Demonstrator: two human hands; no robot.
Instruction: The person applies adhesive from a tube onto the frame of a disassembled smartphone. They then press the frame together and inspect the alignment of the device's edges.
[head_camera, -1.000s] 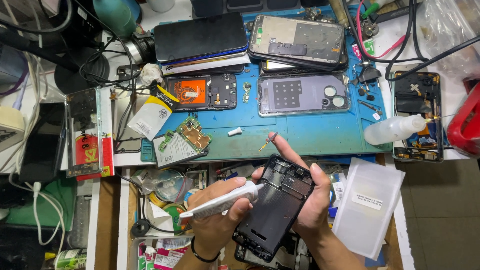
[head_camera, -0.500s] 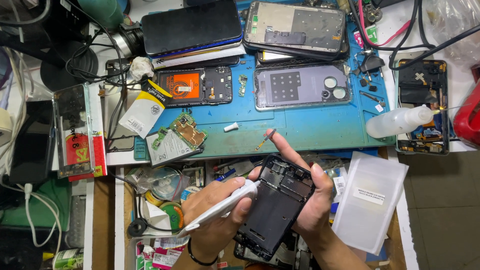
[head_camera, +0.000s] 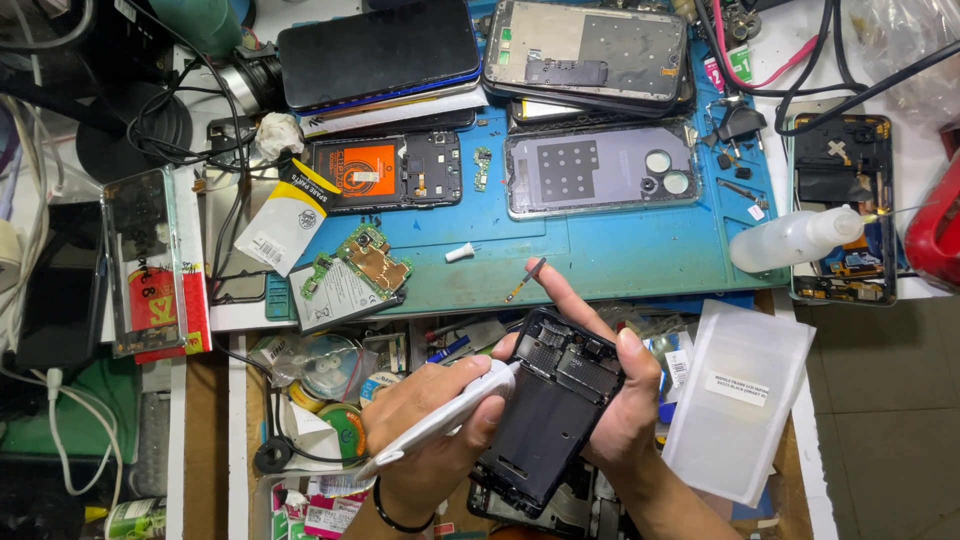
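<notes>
Near the front edge of the blue rubber work mat (head_camera: 620, 255), the right hand (head_camera: 620, 420) is gripping an opened black phone frame (head_camera: 550, 410), tilted. The left hand (head_camera: 430, 430) is clasping a white pen-shaped tool (head_camera: 440, 420), its tip touching the frame's upper left corner.

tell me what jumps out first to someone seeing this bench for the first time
At the bottom centre, the right hand grips an opened black phone body with its insides bared, while the left hand holds a slim white pen-shaped tool with its tip at the phone's upper edge. Behind them lies a blue rubber work mat strewn with dismantled phones, among them one with an orange battery, and a clear plastic squeeze bottle lies on its side at the mat's right edge.
</notes>
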